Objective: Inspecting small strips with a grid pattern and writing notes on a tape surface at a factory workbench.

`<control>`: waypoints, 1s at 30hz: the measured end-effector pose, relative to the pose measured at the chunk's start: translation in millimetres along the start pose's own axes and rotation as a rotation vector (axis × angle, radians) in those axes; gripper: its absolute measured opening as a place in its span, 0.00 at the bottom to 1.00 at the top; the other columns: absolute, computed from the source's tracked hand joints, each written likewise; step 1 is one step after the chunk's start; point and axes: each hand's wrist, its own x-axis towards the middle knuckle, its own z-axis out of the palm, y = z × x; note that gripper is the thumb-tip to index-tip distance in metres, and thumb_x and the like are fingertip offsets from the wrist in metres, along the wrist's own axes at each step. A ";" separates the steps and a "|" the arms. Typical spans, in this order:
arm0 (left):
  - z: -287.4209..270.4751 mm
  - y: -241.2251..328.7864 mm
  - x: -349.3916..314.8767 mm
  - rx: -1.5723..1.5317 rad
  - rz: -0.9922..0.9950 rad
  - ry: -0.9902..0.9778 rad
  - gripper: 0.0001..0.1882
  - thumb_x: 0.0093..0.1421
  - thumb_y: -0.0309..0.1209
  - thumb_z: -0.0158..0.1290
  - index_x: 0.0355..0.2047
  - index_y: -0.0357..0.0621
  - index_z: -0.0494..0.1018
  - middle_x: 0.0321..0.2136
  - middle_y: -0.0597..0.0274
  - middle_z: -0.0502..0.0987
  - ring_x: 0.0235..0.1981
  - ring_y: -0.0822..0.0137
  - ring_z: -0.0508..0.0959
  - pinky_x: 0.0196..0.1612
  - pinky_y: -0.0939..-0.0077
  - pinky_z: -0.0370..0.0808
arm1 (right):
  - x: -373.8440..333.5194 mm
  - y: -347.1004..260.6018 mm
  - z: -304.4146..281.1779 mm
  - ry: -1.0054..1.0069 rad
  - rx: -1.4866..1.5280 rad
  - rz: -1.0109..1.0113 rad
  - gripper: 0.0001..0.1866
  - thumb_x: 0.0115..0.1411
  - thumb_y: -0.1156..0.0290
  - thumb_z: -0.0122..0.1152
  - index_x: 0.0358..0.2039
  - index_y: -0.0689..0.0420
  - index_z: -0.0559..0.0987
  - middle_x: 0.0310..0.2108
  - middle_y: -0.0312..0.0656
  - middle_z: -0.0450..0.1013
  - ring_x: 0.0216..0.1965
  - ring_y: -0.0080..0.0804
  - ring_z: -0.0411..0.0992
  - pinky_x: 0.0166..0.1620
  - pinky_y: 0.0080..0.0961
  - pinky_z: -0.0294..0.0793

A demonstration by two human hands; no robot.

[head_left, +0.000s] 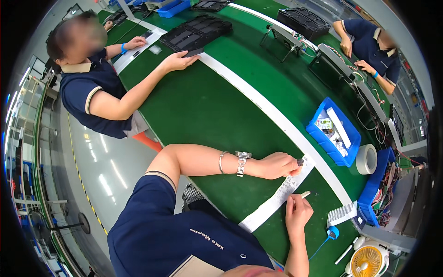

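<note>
My left hand (278, 165), with a metal watch and bracelet at its wrist, is closed over the far end of a white strip (260, 216) on the green bench. A small black piece (301, 162) shows at its fingertips; its kind is too small to make out. Many small dark marks or bits (288, 185) cover the strip's far half. Just right of the strip, my right hand (299, 213) is closed, pinching a short pale stick-like piece (305, 194). A tiny dark bit lies on the bench beyond those fingers.
Beyond my hands stand a blue bin (344, 159) of small parts, a white tape roll (366, 159) and a wire-filled blue bin (368, 210). A perforated white plate (341, 214) and yellow fan (367, 264) are right. Co-workers (99, 104) sit left and across, near black trays (196, 33).
</note>
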 end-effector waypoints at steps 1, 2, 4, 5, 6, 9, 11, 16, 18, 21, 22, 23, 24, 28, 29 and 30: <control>-0.4 2.6 0.5 -0.024 0.011 0.007 0.30 0.75 0.50 0.27 0.24 0.42 0.64 0.17 0.65 0.66 0.17 0.68 0.64 0.27 0.70 0.64 | 0.4 -2.2 -1.3 -0.008 -0.012 0.027 0.07 0.56 0.75 0.65 0.23 0.57 0.76 0.16 0.42 0.70 0.19 0.40 0.70 0.23 0.35 0.66; -0.3 2.1 1.4 -0.029 0.000 0.000 0.30 0.75 0.50 0.27 0.24 0.42 0.64 0.17 0.65 0.66 0.17 0.68 0.64 0.27 0.70 0.64 | 0.8 -2.7 -2.1 -0.014 -0.013 0.010 0.07 0.56 0.75 0.65 0.23 0.57 0.76 0.16 0.42 0.70 0.19 0.40 0.70 0.23 0.36 0.66; 0.8 -0.4 3.5 -0.038 -0.022 -0.015 0.30 0.75 0.50 0.27 0.24 0.42 0.64 0.17 0.65 0.66 0.18 0.68 0.63 0.27 0.70 0.64 | 1.4 -2.7 -3.8 -0.025 -0.016 -0.024 0.08 0.55 0.75 0.65 0.22 0.56 0.75 0.16 0.42 0.70 0.19 0.40 0.70 0.23 0.36 0.66; 1.8 -0.3 3.9 -0.033 -0.014 -0.022 0.30 0.75 0.51 0.27 0.24 0.43 0.64 0.17 0.66 0.65 0.17 0.68 0.62 0.26 0.70 0.63 | 1.4 -2.9 -5.4 -0.033 -0.042 -0.044 0.10 0.55 0.74 0.66 0.20 0.56 0.73 0.15 0.41 0.68 0.18 0.40 0.69 0.23 0.36 0.66; 0.4 -1.1 2.7 -0.022 -0.018 -0.024 0.30 0.75 0.51 0.27 0.24 0.43 0.64 0.16 0.66 0.65 0.17 0.68 0.62 0.26 0.70 0.63 | 1.6 -1.3 -4.2 -0.036 -0.047 -0.064 0.11 0.54 0.73 0.66 0.20 0.56 0.73 0.14 0.41 0.68 0.18 0.40 0.68 0.22 0.36 0.65; -1.6 0.2 1.7 -0.010 -0.024 -0.032 0.31 0.75 0.52 0.27 0.24 0.43 0.63 0.15 0.66 0.62 0.17 0.69 0.60 0.25 0.70 0.60 | 0.2 1.7 0.0 -0.017 -0.055 -0.105 0.12 0.54 0.72 0.66 0.18 0.56 0.72 0.12 0.40 0.66 0.17 0.38 0.66 0.21 0.36 0.64; -0.6 -1.9 1.7 -0.030 -0.026 -0.032 0.31 0.75 0.53 0.26 0.24 0.43 0.63 0.16 0.66 0.62 0.17 0.69 0.60 0.25 0.70 0.60 | -0.5 1.8 0.3 -0.022 -0.064 -0.102 0.12 0.54 0.72 0.66 0.18 0.55 0.72 0.12 0.40 0.66 0.17 0.38 0.66 0.21 0.36 0.64; 1.4 -2.4 2.9 -0.064 -0.025 -0.020 0.32 0.74 0.55 0.27 0.24 0.43 0.64 0.17 0.66 0.62 0.18 0.70 0.60 0.25 0.72 0.60 | -1.0 0.3 -1.9 -0.028 -0.079 -0.094 0.12 0.54 0.71 0.67 0.19 0.55 0.73 0.12 0.39 0.66 0.16 0.36 0.66 0.21 0.36 0.64; 3.4 -2.0 2.7 -0.084 -0.035 0.000 0.33 0.74 0.56 0.27 0.24 0.43 0.64 0.17 0.67 0.62 0.18 0.71 0.59 0.25 0.72 0.60 | -0.5 0.9 -2.4 -0.027 -0.092 -0.100 0.12 0.54 0.70 0.67 0.19 0.54 0.73 0.12 0.39 0.66 0.16 0.35 0.66 0.21 0.35 0.65; -0.4 8.2 1.0 -0.105 -0.028 -0.018 0.35 0.73 0.59 0.27 0.24 0.43 0.63 0.18 0.68 0.61 0.18 0.74 0.58 0.25 0.75 0.59 | 0.5 0.8 -2.5 -0.022 -0.089 -0.112 0.12 0.54 0.69 0.67 0.19 0.54 0.73 0.12 0.38 0.66 0.16 0.35 0.66 0.21 0.35 0.66; -0.1 7.6 0.8 -0.122 -0.034 -0.014 0.35 0.73 0.59 0.27 0.23 0.42 0.63 0.18 0.69 0.61 0.19 0.74 0.58 0.25 0.76 0.59 | 0.8 0.6 -2.8 -0.024 -0.090 -0.107 0.13 0.55 0.69 0.67 0.19 0.54 0.73 0.12 0.37 0.66 0.16 0.35 0.66 0.21 0.35 0.66; 0.4 5.4 1.5 -0.147 -0.032 -0.023 0.35 0.72 0.61 0.27 0.23 0.42 0.63 0.18 0.69 0.61 0.19 0.75 0.57 0.25 0.77 0.58 | 0.8 0.4 -3.5 -0.027 -0.090 -0.102 0.13 0.55 0.69 0.67 0.18 0.54 0.73 0.12 0.37 0.66 0.16 0.34 0.66 0.21 0.34 0.66; 0.8 4.8 1.7 -0.151 -0.033 -0.028 0.36 0.72 0.61 0.28 0.23 0.42 0.63 0.18 0.69 0.61 0.19 0.75 0.57 0.24 0.77 0.58 | 0.4 0.4 -4.0 -0.031 -0.089 -0.098 0.13 0.55 0.69 0.67 0.18 0.53 0.73 0.12 0.37 0.66 0.16 0.34 0.66 0.21 0.34 0.66; 0.8 2.1 2.1 -0.127 -0.016 -0.027 0.36 0.72 0.61 0.27 0.23 0.42 0.64 0.18 0.68 0.63 0.18 0.74 0.59 0.24 0.76 0.59 | -0.7 1.8 -4.1 -0.036 -0.072 -0.100 0.11 0.57 0.70 0.65 0.20 0.55 0.73 0.13 0.39 0.66 0.17 0.35 0.67 0.21 0.35 0.66; 0.1 -0.4 2.2 -0.107 -0.017 -0.031 0.36 0.73 0.59 0.26 0.24 0.41 0.65 0.17 0.67 0.65 0.18 0.72 0.62 0.24 0.74 0.61 | -1.4 3.7 -4.6 -0.045 -0.068 -0.091 0.10 0.58 0.71 0.64 0.22 0.55 0.74 0.14 0.39 0.67 0.17 0.36 0.68 0.21 0.35 0.67; -0.5 -2.3 2.1 -0.087 -0.019 -0.035 0.36 0.74 0.56 0.26 0.24 0.41 0.67 0.16 0.66 0.66 0.17 0.70 0.64 0.24 0.72 0.64 | -1.8 5.0 -4.6 -0.054 -0.064 -0.082 0.08 0.58 0.72 0.63 0.24 0.55 0.74 0.14 0.40 0.68 0.17 0.36 0.69 0.22 0.36 0.67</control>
